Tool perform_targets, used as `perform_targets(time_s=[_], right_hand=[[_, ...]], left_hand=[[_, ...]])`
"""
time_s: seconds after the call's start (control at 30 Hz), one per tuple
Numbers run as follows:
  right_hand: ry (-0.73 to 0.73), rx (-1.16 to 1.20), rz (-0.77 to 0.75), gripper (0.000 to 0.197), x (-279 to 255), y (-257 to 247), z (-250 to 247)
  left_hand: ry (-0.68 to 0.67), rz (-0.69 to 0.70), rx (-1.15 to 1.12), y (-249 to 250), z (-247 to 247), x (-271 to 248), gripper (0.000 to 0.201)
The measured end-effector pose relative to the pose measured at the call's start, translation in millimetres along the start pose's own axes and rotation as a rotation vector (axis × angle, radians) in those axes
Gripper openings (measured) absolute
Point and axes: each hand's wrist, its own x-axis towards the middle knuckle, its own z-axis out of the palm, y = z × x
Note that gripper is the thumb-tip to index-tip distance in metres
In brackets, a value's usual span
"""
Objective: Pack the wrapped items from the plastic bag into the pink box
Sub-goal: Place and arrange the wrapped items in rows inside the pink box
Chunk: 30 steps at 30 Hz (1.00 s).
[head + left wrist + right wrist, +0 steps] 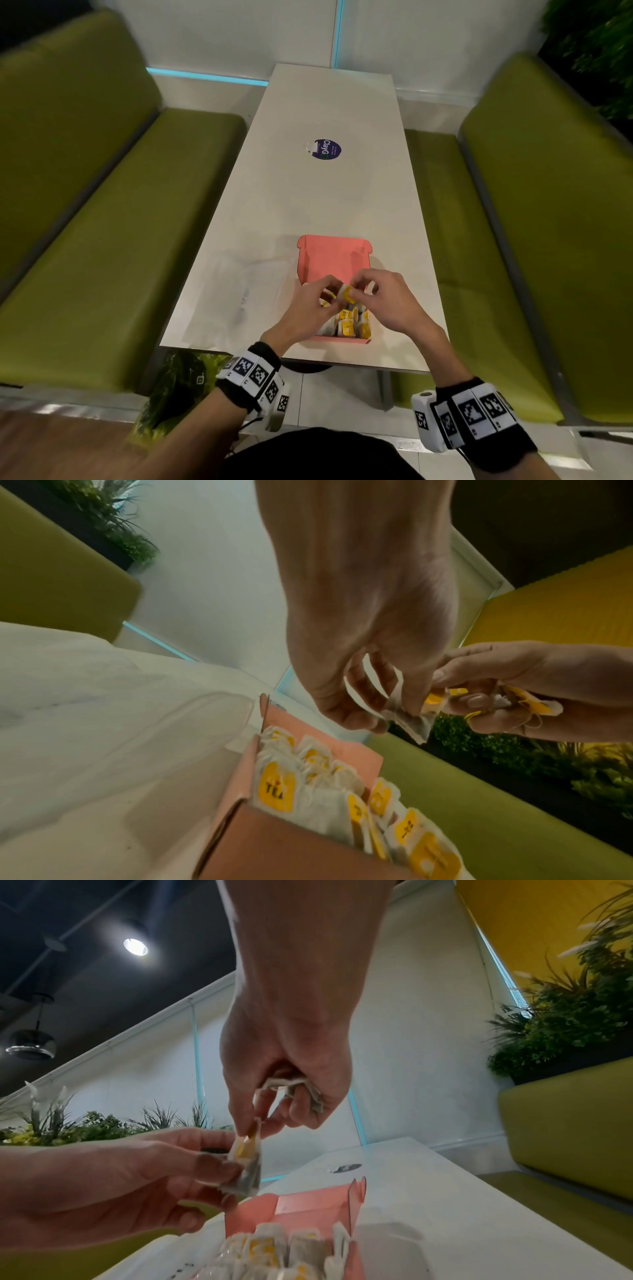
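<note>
The pink box (335, 257) stands open at the table's near edge, with several white tea bags with yellow labels (349, 325) upright inside it. Just above the box, my left hand (334, 295) and right hand (357, 291) both pinch one tea bag (347, 294). In the left wrist view my left hand (394, 718) pinches a corner of that tea bag (411, 725). In the right wrist view my right hand (253, 1129) pinches its top, and its curled fingers hold more crumpled tea bags (294, 1089). The clear plastic bag (239, 294) lies flat left of the box.
Green benches (102, 274) run along both sides of the narrow white table (342, 192). A round dark sticker (327, 149) sits mid-table. A green leafy bag (178, 387) lies below the table's near left corner.
</note>
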Motion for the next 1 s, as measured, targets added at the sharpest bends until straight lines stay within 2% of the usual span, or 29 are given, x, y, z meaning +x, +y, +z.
perform_targets(time_s=[0.13, 0.3, 0.47, 0.57, 0.67, 0.83, 1.0], right_hand=[[-0.034, -0.037, 0.115, 0.002, 3.4, 18.9, 18.1], [0.022, -0.027, 0.308, 0.005, 4.6, 40.6, 28.7], [0.089, -0.063, 0.460, 0.007, 0.9, 54.9, 33.4], [0.106, -0.130, 0.492, 0.009, 0.0, 55.3, 32.7], [0.100, -0.231, 0.441, 0.018, -2.7, 50.9, 31.1], [0.068, -0.406, 0.177, 0.015, -10.1, 44.4, 31.0], [-0.022, -0.576, 0.145, 0.024, -6.2, 43.3, 41.6]], left_hand=[[0.043, -0.096, 0.148, -21.6, 4.6, -3.2, 0.034], [0.070, -0.069, 0.388, -31.2, 10.1, -3.3, 0.033], [-0.114, 0.125, 0.684, -30.8, 33.8, 3.7, 0.034], [-0.196, 0.170, 0.798, -28.3, 49.4, 6.3, 0.037], [-0.231, 0.186, 0.884, -30.1, 55.0, 7.6, 0.038], [-0.176, 0.191, 0.783, -28.2, 45.5, 7.4, 0.032], [-0.064, 0.159, 0.715, -25.6, 32.3, -1.9, 0.021]])
